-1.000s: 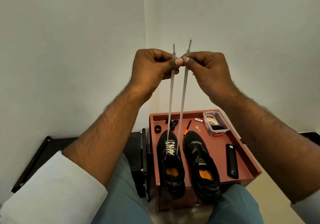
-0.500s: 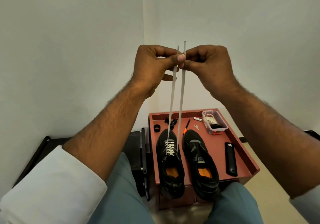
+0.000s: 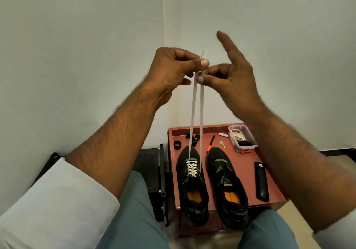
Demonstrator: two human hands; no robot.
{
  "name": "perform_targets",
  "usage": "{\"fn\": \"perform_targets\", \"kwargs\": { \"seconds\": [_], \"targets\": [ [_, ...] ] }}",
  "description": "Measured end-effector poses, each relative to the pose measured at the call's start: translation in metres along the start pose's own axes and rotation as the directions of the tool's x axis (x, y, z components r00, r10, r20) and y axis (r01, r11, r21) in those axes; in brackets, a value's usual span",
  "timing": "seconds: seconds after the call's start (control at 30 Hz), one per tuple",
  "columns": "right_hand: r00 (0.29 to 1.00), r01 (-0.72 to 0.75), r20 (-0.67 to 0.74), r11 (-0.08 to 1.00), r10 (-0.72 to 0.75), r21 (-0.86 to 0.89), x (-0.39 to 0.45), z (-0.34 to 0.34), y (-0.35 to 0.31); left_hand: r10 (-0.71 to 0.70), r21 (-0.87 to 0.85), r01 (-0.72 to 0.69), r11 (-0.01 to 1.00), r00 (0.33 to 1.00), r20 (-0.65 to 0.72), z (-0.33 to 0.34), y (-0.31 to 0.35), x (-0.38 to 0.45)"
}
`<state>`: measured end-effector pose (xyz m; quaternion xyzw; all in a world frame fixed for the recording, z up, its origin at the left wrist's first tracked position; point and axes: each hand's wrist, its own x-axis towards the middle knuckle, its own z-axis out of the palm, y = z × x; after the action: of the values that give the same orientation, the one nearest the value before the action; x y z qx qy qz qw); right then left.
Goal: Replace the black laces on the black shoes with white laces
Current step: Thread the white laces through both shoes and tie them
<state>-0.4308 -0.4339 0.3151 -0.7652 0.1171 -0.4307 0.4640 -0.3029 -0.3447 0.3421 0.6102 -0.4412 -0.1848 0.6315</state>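
Observation:
Two black shoes stand on a red tray (image 3: 245,164) below me. The left shoe (image 3: 192,200) carries a white lace (image 3: 192,168) through its lower eyelets, and both lace ends run up taut to my hands. My left hand (image 3: 173,69) pinches the two lace tips together between thumb and forefinger. My right hand (image 3: 231,75) is beside it with the index finger lifted straight; its thumb tip touches the right strand just below the pinch. The right shoe (image 3: 227,183) has no lace in it.
A clear plastic box (image 3: 243,139) at the tray's back right holds a white lace and something black. Also on the tray lie a key (image 3: 222,144), an orange-tipped pen (image 3: 211,142), a black ring (image 3: 177,144), small black pieces (image 3: 195,138) and a long black case (image 3: 261,182). The walls meet in a corner behind.
The two lace ends, held apart one in each hand, have come together into my left hand's pinch. My right hand has loosened and its index finger has swung up.

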Motion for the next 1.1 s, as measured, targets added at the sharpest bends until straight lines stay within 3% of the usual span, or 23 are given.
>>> {"fn": "perform_targets", "kwargs": {
  "seconds": [0.07,0.2,0.4,0.5,0.57,0.63,0.7,0.77,0.87,0.97,1.1],
  "targets": [
    [0.99,-0.144,0.012,0.98,0.144,0.14,-0.019,0.012,0.019,0.024,-0.04,-0.027,0.999,0.998,-0.058,0.003,-0.003,0.0],
    [0.911,-0.413,0.113,0.885,0.397,0.215,-0.073,0.041,0.075,0.026,-0.09,-0.037,0.995,0.992,-0.122,0.008,-0.006,0.001],
    [0.848,-0.523,0.049,0.821,0.527,0.228,-0.108,0.058,0.125,0.039,-0.059,-0.053,0.997,0.976,-0.214,0.014,-0.021,0.015],
    [0.795,-0.575,0.015,0.745,0.607,0.337,-0.107,0.055,0.127,-0.172,0.141,0.181,0.973,0.982,-0.075,0.015,-0.063,0.016],
    [0.751,-0.62,0.014,0.698,0.66,0.359,-0.103,0.049,0.13,-0.378,0.25,0.375,0.893,0.925,-0.035,0.018,-0.107,-0.006],
    [0.712,-0.671,0.037,0.664,0.701,0.329,-0.101,0.043,0.135,-0.479,0.187,0.475,0.86,0.877,-0.026,0.026,-0.151,-0.046],
    [0.687,-0.702,0.026,0.655,0.726,0.279,-0.101,0.038,0.14,-0.564,0.061,0.56,0.826,0.821,0.095,0.039,-0.184,-0.091],
    [0.67,-0.71,-0.012,0.645,0.743,0.282,-0.102,0.037,0.143,-0.561,0.016,0.571,0.821,0.802,0.205,0.053,-0.207,-0.123],
    [0.638,-0.736,-0.013,0.616,0.77,0.28,-0.106,0.039,0.146,-0.46,0.014,0.467,0.884,0.864,0.206,0.067,-0.223,-0.134],
    [0.634,-0.763,-0.026,0.631,0.773,0.141,-0.106,0.037,0.15,-0.427,0.017,0.428,0.903,0.896,0.119,0.065,-0.219,-0.125],
    [0.804,-0.571,-0.071,0.732,0.591,-0.373,-0.096,0.021,0.144,-0.434,-0.025,0.436,0.9,0.899,0.056,0.048,-0.215,-0.111]
  ]
}}
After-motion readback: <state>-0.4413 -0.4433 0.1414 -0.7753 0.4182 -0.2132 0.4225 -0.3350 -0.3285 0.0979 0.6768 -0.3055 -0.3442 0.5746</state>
